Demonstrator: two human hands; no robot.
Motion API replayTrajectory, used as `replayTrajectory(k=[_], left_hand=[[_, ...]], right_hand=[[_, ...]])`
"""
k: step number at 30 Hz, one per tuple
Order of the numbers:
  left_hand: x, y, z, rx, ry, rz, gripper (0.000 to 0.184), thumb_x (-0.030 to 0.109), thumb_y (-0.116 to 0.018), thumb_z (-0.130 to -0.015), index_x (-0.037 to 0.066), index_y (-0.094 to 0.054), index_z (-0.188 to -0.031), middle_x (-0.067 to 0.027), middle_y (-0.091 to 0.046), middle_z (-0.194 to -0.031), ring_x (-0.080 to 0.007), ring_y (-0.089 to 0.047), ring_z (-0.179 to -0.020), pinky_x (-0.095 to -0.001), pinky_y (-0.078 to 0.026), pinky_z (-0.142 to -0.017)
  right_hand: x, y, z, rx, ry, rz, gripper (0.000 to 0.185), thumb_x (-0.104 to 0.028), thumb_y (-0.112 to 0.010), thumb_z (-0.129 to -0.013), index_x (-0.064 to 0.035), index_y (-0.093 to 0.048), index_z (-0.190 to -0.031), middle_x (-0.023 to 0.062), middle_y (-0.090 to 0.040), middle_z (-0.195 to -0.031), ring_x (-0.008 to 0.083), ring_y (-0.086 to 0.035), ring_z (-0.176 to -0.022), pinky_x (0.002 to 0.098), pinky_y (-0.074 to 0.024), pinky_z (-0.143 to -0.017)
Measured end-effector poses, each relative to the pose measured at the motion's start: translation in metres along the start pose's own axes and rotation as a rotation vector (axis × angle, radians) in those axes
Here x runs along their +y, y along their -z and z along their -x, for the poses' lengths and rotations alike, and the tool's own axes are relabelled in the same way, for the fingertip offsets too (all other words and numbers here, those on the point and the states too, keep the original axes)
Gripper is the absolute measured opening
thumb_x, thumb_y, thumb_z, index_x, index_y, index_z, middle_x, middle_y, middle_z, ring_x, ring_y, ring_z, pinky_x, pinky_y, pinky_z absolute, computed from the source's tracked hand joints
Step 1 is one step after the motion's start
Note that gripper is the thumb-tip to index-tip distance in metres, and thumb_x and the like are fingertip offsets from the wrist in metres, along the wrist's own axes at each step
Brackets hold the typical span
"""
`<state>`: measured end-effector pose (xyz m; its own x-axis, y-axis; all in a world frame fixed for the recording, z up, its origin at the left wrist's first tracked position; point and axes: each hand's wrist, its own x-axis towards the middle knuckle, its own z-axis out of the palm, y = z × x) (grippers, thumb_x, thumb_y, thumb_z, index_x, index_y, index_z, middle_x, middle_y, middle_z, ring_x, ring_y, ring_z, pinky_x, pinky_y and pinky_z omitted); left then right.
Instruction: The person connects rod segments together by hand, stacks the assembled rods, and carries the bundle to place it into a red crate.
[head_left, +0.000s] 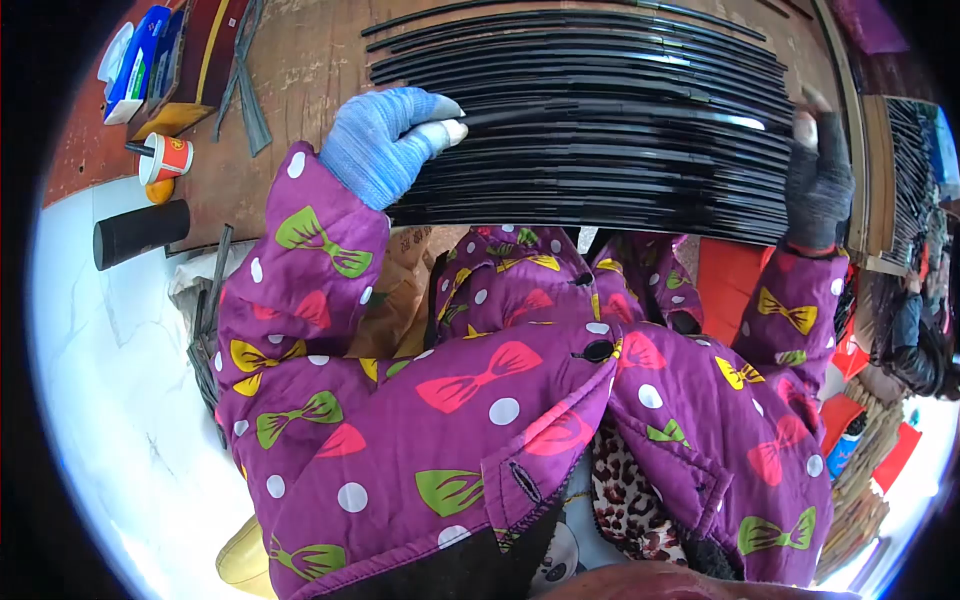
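Note:
A row of long, thin black strips [600, 185] lies side by side across the table in front of me. My left hand [385, 140], in a light blue knitted glove with bare-looking pale fingertips, pinches the left end of one black strip between thumb and forefinger. At the opposite end of the row, my right hand [820, 180] wears a dark grey glove. Its thumb and forefinger meet the right end of what looks like the same strip, which bows slightly above the others. The exact contact there is partly hidden.
The brown table [310, 50] carries a blue packet [140, 60], a dark red box [205, 65] and loose dark strips [243, 90]. A paper cup [168, 158] and a black cylinder [140, 235] are at the left. Another person [915, 320] is at the far right, near more strips [908, 170].

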<state>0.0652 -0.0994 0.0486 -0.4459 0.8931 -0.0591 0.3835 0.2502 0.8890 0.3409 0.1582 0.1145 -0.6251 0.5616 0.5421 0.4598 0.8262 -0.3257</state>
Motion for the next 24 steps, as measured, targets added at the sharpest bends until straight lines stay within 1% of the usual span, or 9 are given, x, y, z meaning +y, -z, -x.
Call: replayTrajectory(k=[3, 5, 6, 8, 12, 17, 19, 20, 24], left_hand=[[0.001, -0.001, -0.004, -0.035, 0.024, 0.076, 0.019, 0.014, -0.066, -0.073, 0.001, -0.065, -0.088, -0.0115, -0.064, -0.08, -0.0176, -0.06, -0.076, -0.027, -0.046, -0.07], [0.001, -0.003, -0.006, -0.072, 0.019, 0.052, 0.02, 0.014, -0.067, -0.072, 0.001, -0.065, -0.088, -0.0119, -0.064, -0.08, -0.0173, -0.06, -0.076, -0.027, -0.046, -0.07], [0.001, -0.004, -0.004, -0.064, -0.058, 0.042, 0.018, 0.005, -0.063, -0.074, -0.002, -0.062, -0.091, -0.005, -0.06, -0.072, -0.0107, -0.056, -0.064, -0.0233, -0.045, -0.059], [0.001, -0.005, -0.003, -0.064, -0.041, 0.041, 0.018, 0.005, -0.063, -0.074, -0.003, -0.062, -0.091, -0.0054, -0.061, -0.072, -0.0107, -0.056, -0.064, -0.0231, -0.045, -0.059], [0.006, -0.007, -0.003, -0.018, -0.041, 0.021, 0.017, 0.007, -0.064, -0.073, -0.002, -0.063, -0.088, -0.007, -0.061, -0.071, -0.0124, -0.056, -0.065, -0.0247, -0.044, -0.06], [0.02, -0.025, -0.009, -0.083, -0.218, -0.09, 0.019, 0.01, -0.067, -0.071, 0.0, -0.064, -0.087, -0.0096, -0.06, -0.07, -0.0157, -0.057, -0.065, -0.0256, -0.043, -0.06], [0.024, -0.033, -0.011, -0.082, -0.201, -0.046, 0.02, 0.012, -0.068, -0.071, 0.0, -0.064, -0.087, -0.0097, -0.061, -0.071, -0.0156, -0.057, -0.065, -0.0256, -0.043, -0.061], [0.026, -0.034, -0.012, -0.079, -0.201, -0.046, 0.02, 0.012, -0.068, -0.071, 0.0, -0.064, -0.087, -0.0097, -0.061, -0.071, -0.0156, -0.057, -0.065, -0.0256, -0.043, -0.061], [0.021, -0.036, -0.015, -0.125, -0.21, -0.05, 0.022, 0.013, -0.068, -0.071, 0.001, -0.064, -0.09, -0.0096, -0.061, -0.075, -0.0161, -0.058, -0.068, -0.0262, -0.044, -0.063]], right_hand=[[0.017, 0.002, 0.014, -0.09, -0.462, -0.411, 0.032, -0.031, -0.048, -0.088, -0.0031, -0.056, -0.103, 0.0047, -0.059, -0.08, 0.01, -0.057, -0.064, 0.0203, -0.0448, -0.056], [0.013, 0.0, 0.014, -0.078, -0.368, -0.408, 0.028, -0.028, -0.048, -0.089, -0.0033, -0.057, -0.098, 0.0031, -0.057, -0.08, 0.0063, -0.051, -0.058, 0.0192, -0.0401, -0.049], [0.015, -0.001, 0.014, -0.081, -0.396, -0.577, 0.026, -0.026, -0.048, -0.089, -0.0031, -0.057, -0.096, 0.003, -0.057, -0.079, 0.0059, -0.049, -0.056, 0.0189, -0.0377, -0.047], [0.022, -0.005, 0.016, -0.079, -0.421, -0.799, 0.021, -0.022, -0.048, -0.089, -0.0034, -0.056, -0.091, 0.0021, -0.054, -0.075, 0.0048, -0.042, -0.051, 0.0179, -0.031, -0.043], [0.005, -0.022, 0.017, -0.056, -0.389, -0.809, 0.021, -0.023, -0.049, -0.088, -0.0032, -0.055, -0.092, 0.0021, -0.053, -0.075, 0.0049, -0.042, -0.052, 0.0177, -0.0311, -0.044], [-0.071, -0.057, 0.041, -0.19, 0.035, -0.592, 0.022, -0.02, -0.045, -0.089, -0.005, -0.053, -0.103, 0.0038, -0.057, -0.081, 0.0079, -0.048, -0.06, 0.0218, -0.0408, -0.051], [-0.087, -0.058, 0.044, -0.315, -0.233, -0.725, 0.02, -0.018, -0.05, -0.087, -0.0051, -0.053, -0.101, 0.0027, -0.056, -0.079, 0.007, -0.049, -0.061, 0.0208, -0.0405, -0.051], [-0.09, -0.054, 0.04, -0.443, -0.487, -0.982, 0.017, -0.016, -0.054, -0.084, -0.0045, -0.054, -0.096, 0.0022, -0.054, -0.073, 0.006, -0.048, -0.058, 0.02, -0.0399, -0.05], [-0.098, -0.051, 0.037, -0.5, -0.506, -0.878, 0.016, -0.018, -0.052, -0.084, -0.0033, -0.054, -0.089, -0.0002, -0.048, -0.059, 0.0056, -0.045, -0.049, 0.0191, -0.0373, -0.047]])
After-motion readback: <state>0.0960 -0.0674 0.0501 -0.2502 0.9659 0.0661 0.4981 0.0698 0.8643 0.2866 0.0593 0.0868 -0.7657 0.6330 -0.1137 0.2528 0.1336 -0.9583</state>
